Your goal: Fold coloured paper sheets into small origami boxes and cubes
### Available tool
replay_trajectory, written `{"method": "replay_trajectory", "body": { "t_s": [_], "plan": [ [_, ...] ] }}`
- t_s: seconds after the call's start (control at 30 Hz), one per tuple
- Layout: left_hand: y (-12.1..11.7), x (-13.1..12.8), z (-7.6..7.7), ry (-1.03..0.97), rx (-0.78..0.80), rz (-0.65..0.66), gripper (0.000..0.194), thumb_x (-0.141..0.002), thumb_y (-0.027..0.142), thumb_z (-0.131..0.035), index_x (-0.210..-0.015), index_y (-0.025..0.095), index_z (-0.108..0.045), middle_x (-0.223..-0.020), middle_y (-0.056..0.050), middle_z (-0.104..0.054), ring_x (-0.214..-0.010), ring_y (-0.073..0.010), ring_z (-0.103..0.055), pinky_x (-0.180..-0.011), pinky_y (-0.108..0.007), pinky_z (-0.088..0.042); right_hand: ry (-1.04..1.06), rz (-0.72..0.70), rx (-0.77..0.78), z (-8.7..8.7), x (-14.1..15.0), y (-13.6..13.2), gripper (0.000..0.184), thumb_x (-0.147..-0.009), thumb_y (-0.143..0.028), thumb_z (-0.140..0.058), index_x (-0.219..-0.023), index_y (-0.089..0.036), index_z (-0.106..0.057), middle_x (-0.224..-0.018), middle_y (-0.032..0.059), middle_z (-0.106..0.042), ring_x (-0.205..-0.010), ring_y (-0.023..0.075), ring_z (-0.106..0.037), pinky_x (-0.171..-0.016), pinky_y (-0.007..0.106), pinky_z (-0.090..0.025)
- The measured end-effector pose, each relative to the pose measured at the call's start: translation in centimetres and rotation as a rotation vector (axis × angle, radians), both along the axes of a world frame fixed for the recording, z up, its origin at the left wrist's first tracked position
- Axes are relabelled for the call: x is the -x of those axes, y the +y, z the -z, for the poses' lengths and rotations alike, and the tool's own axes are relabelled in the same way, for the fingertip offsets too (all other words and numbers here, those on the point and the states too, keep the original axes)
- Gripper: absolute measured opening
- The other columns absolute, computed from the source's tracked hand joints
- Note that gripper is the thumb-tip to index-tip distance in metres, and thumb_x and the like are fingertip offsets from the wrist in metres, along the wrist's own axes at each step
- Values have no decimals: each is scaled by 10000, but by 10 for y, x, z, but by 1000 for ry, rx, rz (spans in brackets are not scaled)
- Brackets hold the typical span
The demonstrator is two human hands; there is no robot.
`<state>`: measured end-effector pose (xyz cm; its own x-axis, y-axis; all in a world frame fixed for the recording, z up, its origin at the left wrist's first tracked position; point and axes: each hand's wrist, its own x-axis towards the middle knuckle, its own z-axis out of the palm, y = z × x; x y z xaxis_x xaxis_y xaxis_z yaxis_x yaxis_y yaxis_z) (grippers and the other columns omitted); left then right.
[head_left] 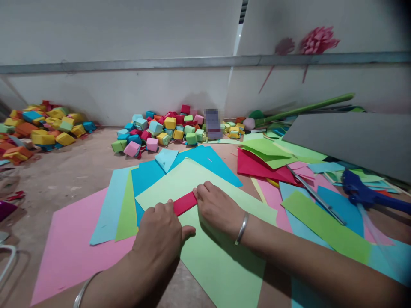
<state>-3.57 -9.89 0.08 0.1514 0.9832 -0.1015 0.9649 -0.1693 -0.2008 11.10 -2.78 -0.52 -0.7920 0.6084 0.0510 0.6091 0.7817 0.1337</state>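
A narrow red paper strip [185, 203] lies on a light green sheet [205, 252] in the middle of the floor. My left hand [159, 233] rests on the strip's near left end with fingers curled down on it. My right hand [216, 207] presses the strip's right end, fingers bent and close together. Both wrists wear a thin metal bangle. Under the green sheet lie blue [149, 175], lime and pink [69, 248] sheets, fanned out.
A heap of folded paper cubes [160, 130] sits by the wall, another [41, 128] at far left. On the right lie loose red and green sheets [263, 164], a metal ruler [316, 196], a blue glue gun [362, 192] and grey card [353, 137].
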Motion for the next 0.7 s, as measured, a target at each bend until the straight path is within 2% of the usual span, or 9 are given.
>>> {"method": "replay_trajectory", "body": {
  "t_s": [0.1, 0.17, 0.3, 0.37, 0.47, 0.53, 0.63, 0.7],
  "plan": [
    [-1, 2, 0, -51, -15, -14, 418, -903, 439, -510, -838, 74, -704, -799, -207, -645, -682, -320, -570, -575, -374, -341, 10, 18, -14, 0, -1, -1, 310, -929, -62, -360, -1056, -63, -642, -950, 153, -601, -864, 256, -493, -683, 358, -399],
    [0, 4, -2, -89, -17, 5, 350, -915, 355, -498, -814, 95, -709, -780, -197, -650, -670, -310, -575, -561, -360, -328, 22, 80, -34, 0, -1, -3, 318, -921, -59, -364, -1097, -70, -629, -944, 149, -601, -867, 261, -495, -685, 364, -395],
    [4, 10, -11, -105, 3, 6, 410, -920, 405, -473, -738, 119, -702, -716, -160, -641, -654, -272, -584, -551, -341, -344, 1, 222, -45, 0, 0, -5, 291, -889, -53, -395, -992, -88, -664, -944, 158, -600, -887, 279, -502, -697, 377, -386],
    [7, 14, -14, -96, -47, 12, 411, -910, 424, -488, -731, 117, -695, -716, -148, -629, -691, -278, -584, -590, -355, -382, 33, 240, -51, 1, -1, -2, 316, -905, -57, -372, -1054, -86, -649, -963, 163, -607, -898, 283, -510, -700, 380, -389],
    [12, 19, -13, -162, -143, 52, 297, -891, 373, -531, -852, 122, -686, -862, -144, -634, -838, -301, -581, -713, -389, -434, 168, 269, -43, 6, -3, 5, 390, -923, -70, -371, -1280, -66, -528, -1017, 166, -616, -916, 278, -524, -725, 377, -406],
    [16, 23, -8, -258, -158, 54, 237, -893, 305, -525, -983, 131, -658, -948, -134, -632, -897, -292, -582, -763, -390, -448, 285, 276, -7, 10, -6, 9, 430, -927, -96, -404, -1352, -59, -456, -1038, 156, -624, -924, 268, -529, -753, 370, -420],
    [23, 28, 2, -431, -169, 28, 288, -900, 184, -458, -1162, 139, -569, -984, -115, -645, -915, -262, -601, -789, -379, -459, 456, 279, 18, 14, -8, 11, 446, -907, -165, -511, -1335, -53, -457, -1043, 145, -626, -925, 258, -525, -779, 360, -432],
    [26, 31, 6, -567, -203, 15, 356, -886, 136, -441, -1238, 141, -491, -1027, -109, -644, -930, -240, -604, -802, -363, -461, 551, 276, -40, 14, -8, 11, 407, -871, -205, -589, -1243, -51, -522, -1032, 152, -614, -922, 261, -509, -775, 361, -426]
  ]
}}
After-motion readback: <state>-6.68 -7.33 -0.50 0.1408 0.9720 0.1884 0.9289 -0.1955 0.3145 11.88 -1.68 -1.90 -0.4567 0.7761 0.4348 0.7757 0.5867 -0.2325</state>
